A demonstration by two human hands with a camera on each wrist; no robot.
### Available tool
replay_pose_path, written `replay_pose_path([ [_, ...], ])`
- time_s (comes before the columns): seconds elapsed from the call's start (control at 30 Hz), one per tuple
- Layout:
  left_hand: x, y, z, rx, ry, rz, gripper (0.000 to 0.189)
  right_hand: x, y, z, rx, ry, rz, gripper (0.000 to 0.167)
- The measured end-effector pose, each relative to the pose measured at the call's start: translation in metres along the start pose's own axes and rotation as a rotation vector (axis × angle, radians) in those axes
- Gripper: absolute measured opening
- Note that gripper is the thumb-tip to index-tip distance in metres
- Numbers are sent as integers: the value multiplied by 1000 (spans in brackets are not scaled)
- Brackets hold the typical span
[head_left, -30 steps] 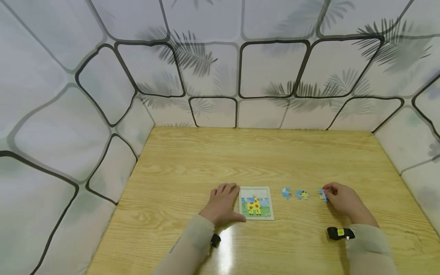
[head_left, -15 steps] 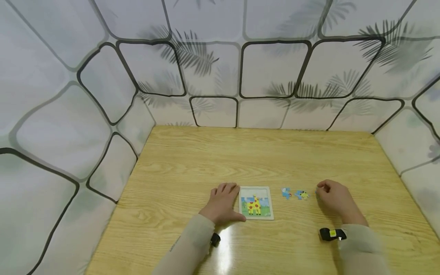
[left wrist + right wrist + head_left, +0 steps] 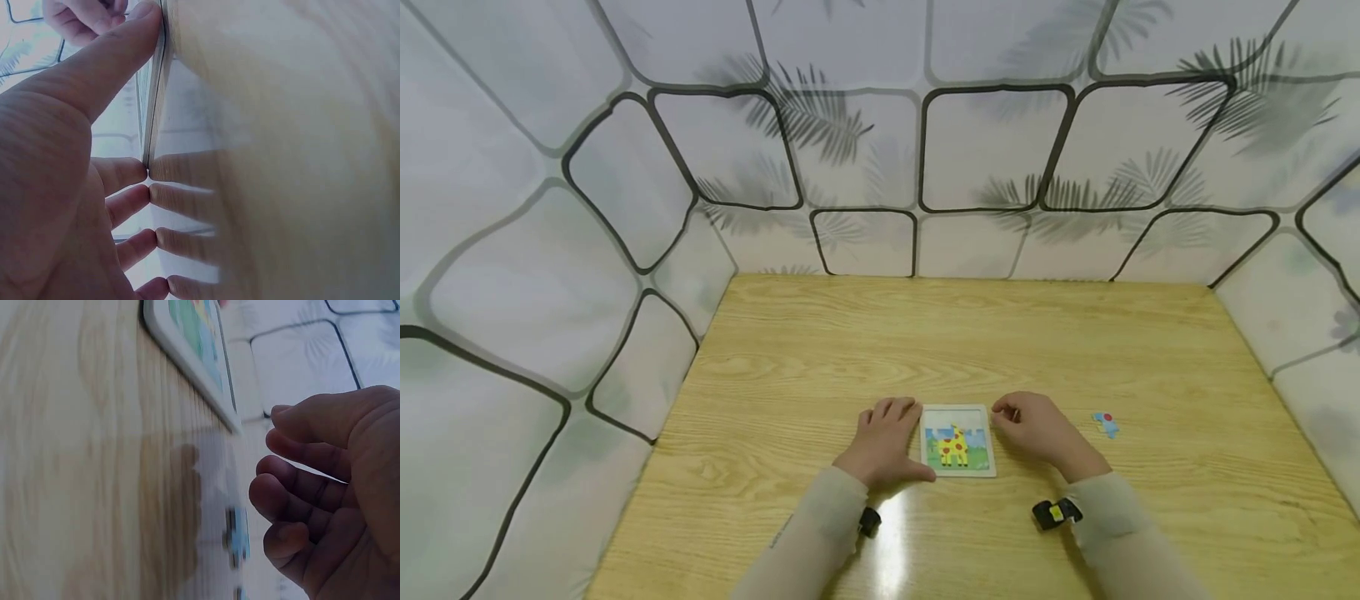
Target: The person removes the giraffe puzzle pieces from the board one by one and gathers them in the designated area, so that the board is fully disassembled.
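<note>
In the head view a small white-framed jigsaw puzzle (image 3: 957,472) with a giraffe picture lies flat on the table; its top strip is pale, without picture. My left hand (image 3: 883,446) rests at its left side, fingers spread. The left wrist view shows the thumb (image 3: 119,53) and index fingertip against the frame's edge. My right hand (image 3: 1037,429) is just right of the frame, fingers loosely curled, and no piece shows between thumb and index. A blue puzzle piece (image 3: 1105,424) with a red spot lies farther right. Below the right fingers, puzzle pieces (image 3: 237,537) show in the right wrist view.
The wooden table (image 3: 820,342) meets patterned cloth walls (image 3: 865,242) at the back and sides. Black camera straps (image 3: 1052,514) sit at the wrists. A bright light reflection (image 3: 891,542) lies near the table's front.
My right hand has moved left from the far-right piece to beside the frame. That piece now lies on the table, turned. The two middle pieces are hidden in the head view. The left hand stays put.
</note>
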State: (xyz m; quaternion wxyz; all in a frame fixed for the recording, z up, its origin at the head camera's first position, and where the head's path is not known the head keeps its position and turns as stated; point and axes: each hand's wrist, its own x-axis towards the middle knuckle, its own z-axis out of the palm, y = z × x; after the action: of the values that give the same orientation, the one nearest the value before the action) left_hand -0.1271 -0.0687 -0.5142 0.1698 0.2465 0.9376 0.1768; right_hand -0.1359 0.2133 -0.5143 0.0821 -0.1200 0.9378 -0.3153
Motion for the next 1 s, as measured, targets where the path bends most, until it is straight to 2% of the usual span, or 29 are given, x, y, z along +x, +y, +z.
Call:
replay_pose_path([
  [0.2,0,-1,1,5,-6,-11,106,9,-21,18,27,-98,-62,21],
  [0.4,2,-2,2,25,2,-7,105,18,-38,30,-31,-155,-162,28],
  [0.57,3,-2,3,24,6,6,104,25,-50,34,-75,-202,-183,36],
  [0.7,2,-1,3,8,2,7,105,27,-56,40,-117,-221,-224,37],
  [0.83,1,-1,3,4,-2,-6,105,27,-61,47,-127,-228,-228,33],
  [1.0,1,-2,2,16,6,-3,103,28,-66,50,-92,-220,-177,30],
])
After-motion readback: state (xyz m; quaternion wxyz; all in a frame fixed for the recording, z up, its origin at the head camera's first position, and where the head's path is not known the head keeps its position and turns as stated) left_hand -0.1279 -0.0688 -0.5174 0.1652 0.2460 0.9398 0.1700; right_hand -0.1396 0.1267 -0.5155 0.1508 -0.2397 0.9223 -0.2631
